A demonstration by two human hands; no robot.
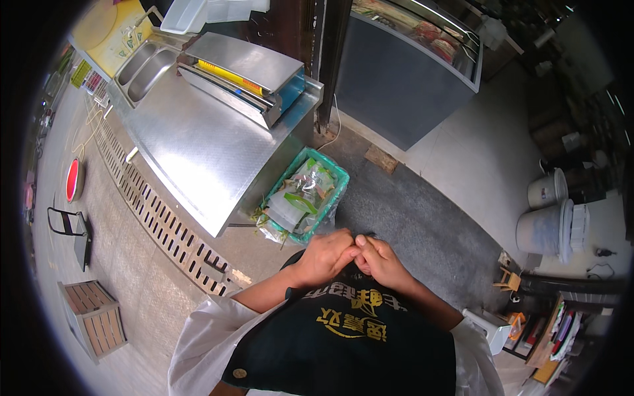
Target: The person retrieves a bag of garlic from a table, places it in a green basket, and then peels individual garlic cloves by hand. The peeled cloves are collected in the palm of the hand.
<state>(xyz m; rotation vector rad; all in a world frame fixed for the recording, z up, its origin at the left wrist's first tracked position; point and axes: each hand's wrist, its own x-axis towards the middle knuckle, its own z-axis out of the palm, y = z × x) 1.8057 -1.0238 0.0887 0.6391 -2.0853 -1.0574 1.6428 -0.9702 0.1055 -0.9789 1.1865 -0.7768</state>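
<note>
My left hand (329,253) and my right hand (380,259) meet in front of my body, above the dark apron (307,341), which bears printed writing. Both sets of fingers are curled and touch each other. No object shows between them, though the palms are hidden. Just beyond my left hand stands a green bin (333,218) lined with a clear plastic bag. Plastic packaging and leafy scraps fill it. Ahead to the left is a stainless steel counter (198,148), carrying a metal film-wrapping machine (242,59) with a yellow strip along its front.
A double sink (148,74) is set into the counter's far end. Along its left runs a slotted drain grate (163,218). A glass-topped display case (396,79) stands ahead right; white buckets (540,227) and a small wooden stool (507,281) are farther right. A slatted box (94,317) sits left.
</note>
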